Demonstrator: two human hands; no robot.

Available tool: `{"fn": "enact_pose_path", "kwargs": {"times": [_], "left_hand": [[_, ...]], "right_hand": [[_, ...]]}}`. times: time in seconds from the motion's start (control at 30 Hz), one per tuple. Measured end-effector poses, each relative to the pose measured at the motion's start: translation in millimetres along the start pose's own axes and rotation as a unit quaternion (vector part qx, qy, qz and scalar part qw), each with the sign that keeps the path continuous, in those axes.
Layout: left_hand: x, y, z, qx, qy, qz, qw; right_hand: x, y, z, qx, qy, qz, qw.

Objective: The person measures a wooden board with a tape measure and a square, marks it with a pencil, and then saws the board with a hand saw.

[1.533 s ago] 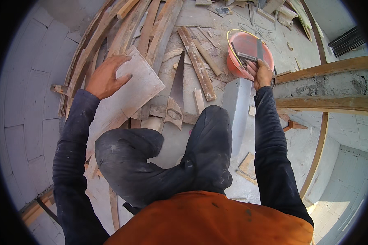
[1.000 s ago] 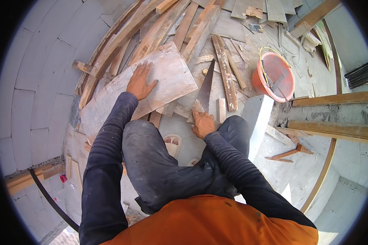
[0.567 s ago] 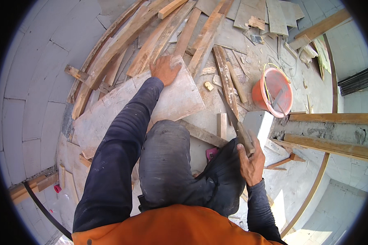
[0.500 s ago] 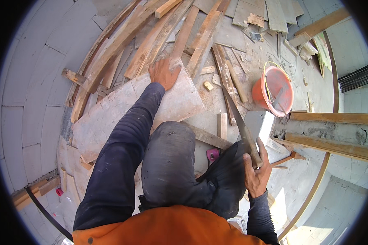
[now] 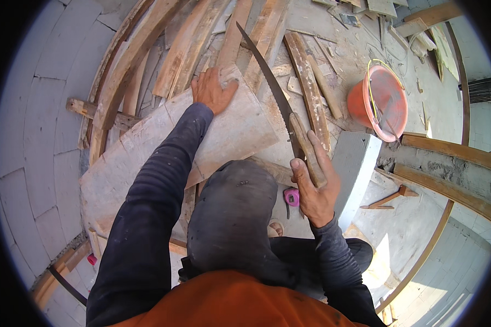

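Note:
A wide, pale, dusty wooden board lies slanted in front of me, by my bent knee. My left hand is pressed on its far edge with the fingers spread. In my right hand is a hand saw, gripped by its wooden handle. The toothed blade points away and to the left, raised just right of the board's right corner; I cannot tell whether it touches. Beside my right hand a pink tape measure lies on the floor, and a grey block stands just to the right.
Several long planks lie beyond the board. An orange bucket with a yellow handle stands at the right. Timber rails and a reddish-brown angled tool are farther right. A grey block wall bounds the left side.
My right hand has brought the saw left and forward, from beside my right knee to near the board's right corner. My left hand stays on the board.

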State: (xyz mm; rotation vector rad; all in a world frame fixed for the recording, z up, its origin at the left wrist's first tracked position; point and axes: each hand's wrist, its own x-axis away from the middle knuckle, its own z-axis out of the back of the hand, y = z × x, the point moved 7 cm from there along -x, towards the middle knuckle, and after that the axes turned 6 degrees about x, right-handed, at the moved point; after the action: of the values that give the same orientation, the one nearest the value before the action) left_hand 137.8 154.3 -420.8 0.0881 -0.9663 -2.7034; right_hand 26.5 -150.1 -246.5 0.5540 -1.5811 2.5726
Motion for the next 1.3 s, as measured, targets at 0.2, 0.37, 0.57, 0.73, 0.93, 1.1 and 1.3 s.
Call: {"fn": "enact_pose_path", "kwargs": {"times": [0.2,0.37,0.57,0.73,0.93,1.1,1.3], "left_hand": [[-1.3,0.8,0.6,-0.001,0.01,0.001,1.0],[0.5,3.1,2.0,0.006,0.016,-0.004,1.0],[-1.0,0.3,0.3,-0.01,0.015,0.014,1.0],[-1.7,1.3,1.6,0.003,0.008,0.033,0.999],[-1.7,5.4,5.2,-0.011,0.01,0.025,1.0],[-1.9,6.3,5.1,-0.004,0.009,0.019,1.0],[-2.6,6.1,6.1,-0.009,0.009,0.022,1.0]], "right_hand": [[-18.5,9.9,-12.1,0.059,-0.011,0.102,0.993],[-27.2,1.3,-13.1,0.092,-0.01,0.16,0.983],[-22.1,16.5,-13.9,0.036,-0.082,0.036,0.995],[-11.3,5.1,-7.2,0.082,-0.012,0.164,0.983],[-6.4,13.0,-10.7,0.069,-0.006,0.147,0.987],[-4.8,14.2,-5.3,0.078,-0.023,0.14,0.987],[-16.8,9.5,-4.9,0.079,-0.053,0.144,0.985]]}}
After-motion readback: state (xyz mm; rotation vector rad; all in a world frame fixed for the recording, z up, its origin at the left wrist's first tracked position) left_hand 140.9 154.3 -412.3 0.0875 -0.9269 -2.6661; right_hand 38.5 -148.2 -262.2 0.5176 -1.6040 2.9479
